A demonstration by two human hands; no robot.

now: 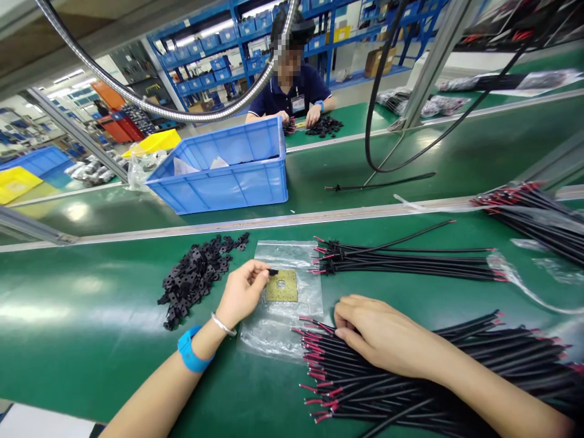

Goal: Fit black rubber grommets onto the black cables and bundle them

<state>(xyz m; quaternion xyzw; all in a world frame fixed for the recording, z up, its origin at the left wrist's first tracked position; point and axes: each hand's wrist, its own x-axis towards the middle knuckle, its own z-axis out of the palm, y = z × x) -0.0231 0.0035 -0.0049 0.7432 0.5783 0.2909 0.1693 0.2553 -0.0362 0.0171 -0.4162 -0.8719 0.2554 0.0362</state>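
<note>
My left hand (243, 292) pinches a small black plastic piece (272, 272) just above a square brass-coloured plate (281, 286) that lies on a clear plastic bag (278, 316). A heap of the same black pieces (194, 277) lies left of it. My right hand (381, 334) rests palm down, fingers together, on a big bundle of black cables with red ends (410, 383), its fingertips touching the cable ends. A second tied bundle of cables (401, 261) lies behind it.
A blue crate (228, 167) stands on the far belt. Another person (292, 85) works opposite, over black parts. More cables (533, 213) lie at the right. A flexible metal hose (150, 106) and a hanging black cable (378, 121) cross overhead. Yellow and blue bins sit at the left.
</note>
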